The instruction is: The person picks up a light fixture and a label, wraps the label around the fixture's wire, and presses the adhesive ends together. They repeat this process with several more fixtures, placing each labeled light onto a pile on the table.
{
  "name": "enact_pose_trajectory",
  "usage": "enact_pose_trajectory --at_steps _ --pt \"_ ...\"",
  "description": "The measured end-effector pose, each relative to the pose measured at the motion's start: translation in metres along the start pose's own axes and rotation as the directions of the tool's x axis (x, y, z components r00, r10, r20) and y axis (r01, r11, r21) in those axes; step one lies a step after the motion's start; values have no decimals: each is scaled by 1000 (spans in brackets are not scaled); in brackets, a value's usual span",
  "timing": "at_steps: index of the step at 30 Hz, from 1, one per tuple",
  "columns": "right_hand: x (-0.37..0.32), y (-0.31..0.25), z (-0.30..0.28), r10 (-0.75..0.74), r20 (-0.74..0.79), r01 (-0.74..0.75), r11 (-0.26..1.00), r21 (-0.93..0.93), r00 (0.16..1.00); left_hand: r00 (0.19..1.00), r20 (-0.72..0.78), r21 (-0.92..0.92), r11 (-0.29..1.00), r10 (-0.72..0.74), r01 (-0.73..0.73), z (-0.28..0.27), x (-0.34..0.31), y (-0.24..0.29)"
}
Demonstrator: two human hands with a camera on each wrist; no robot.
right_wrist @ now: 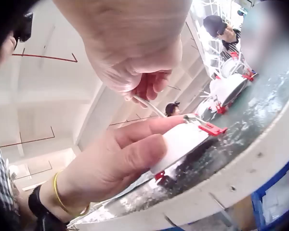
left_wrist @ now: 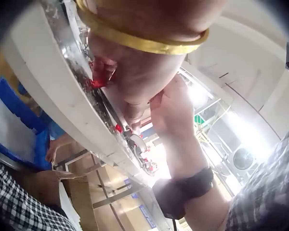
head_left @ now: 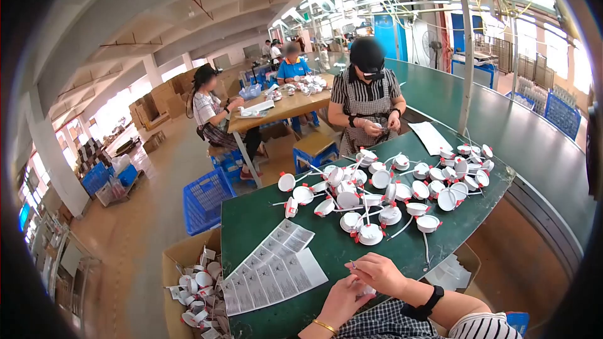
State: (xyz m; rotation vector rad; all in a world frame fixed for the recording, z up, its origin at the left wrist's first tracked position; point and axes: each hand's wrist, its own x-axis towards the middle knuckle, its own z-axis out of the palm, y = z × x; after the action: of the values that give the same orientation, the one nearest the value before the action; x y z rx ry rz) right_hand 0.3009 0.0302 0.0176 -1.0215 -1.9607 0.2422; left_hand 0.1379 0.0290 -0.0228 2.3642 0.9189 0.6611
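One cardboard box (head_left: pixel 186 250) stands at the left of the green table (head_left: pixel 251 216), filled with round white units, too heaped to count. One blue basket (head_left: pixel 204 196) stands just behind it on the floor. Two printed sheets (head_left: pixel 276 279) lie overlapping on the table's left part. At the near edge, the left hand (head_left: pixel 342 304) grips one white lamp (right_wrist: pixel 183 144), thumb and fingers closed on its body; two red clips (right_wrist: pixel 212 129) show on that lamp. Just beside it, the right hand (head_left: pixel 377 273) has its fingers curled, fingertips pinching one white cable (right_wrist: pixel 147 103) that runs toward the lamp. Beyond the hands lie more than thirty loose lamps (head_left: pixel 380 179); overlap prevents an exact count. One white paper (head_left: pixel 430 138) lies behind them. At right, below the table, a second cardboard box (head_left: pixel 471 260) contains several pale sheets (head_left: pixel 449 271).
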Motion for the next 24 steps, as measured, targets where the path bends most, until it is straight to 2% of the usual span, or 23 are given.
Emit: enact_pose_trajectory --at_steps 1,3,5,7,9,10,14,16,17,19,21,23,24 --pt "2 1 0 -51 15 51 998 -22 999 1000 -3 6 1000 1 -1 5 3 -6" --pt "0 -1 1 -90 32 92 995 -35 995 989 -83 62 991 126 -121 28 0 -30" --pt "2 -8 -5 -192 66 197 978 -74 979 990 -78 77 991 119 -113 32 -2 -36" --pt "9 -9 -7 -245 85 253 963 -90 966 994 -65 -22 996 87 -88 24 3 -27" --pt "10 -11 -9 17 -42 -18 999 -39 999 995 -41 33 996 86 -84 1 7 1" --pt "11 -14 -11 105 -23 -104 994 18 994 996 -21 92 992 92 -90 -6 8 9" --pt "5 -16 -10 116 -22 -115 993 34 993 998 -10 107 992 68 -67 -4 6 7" --pt "2 -8 -9 -24 -86 20 999 -47 996 998 -16 123 991 61 -59 -6 8 12" --pt "2 -6 -8 -14 -78 11 999 -45 997 998 -12 113 992 55 -53 -3 10 9" --pt "4 -2 -7 -13 -163 13 1000 -4 987 984 -78 114 982 163 -154 9 9 -5" --pt "9 1 -2 -39 -205 29 998 -52 978 986 -87 77 987 145 -138 13 10 -7" --pt "10 -17 -8 300 -91 -280 943 181 950 993 -81 17 996 85 -84 8 6 -1" --pt "13 -23 -12 276 -114 -264 958 107 954 968 -193 52 987 162 -154 0 7 3"
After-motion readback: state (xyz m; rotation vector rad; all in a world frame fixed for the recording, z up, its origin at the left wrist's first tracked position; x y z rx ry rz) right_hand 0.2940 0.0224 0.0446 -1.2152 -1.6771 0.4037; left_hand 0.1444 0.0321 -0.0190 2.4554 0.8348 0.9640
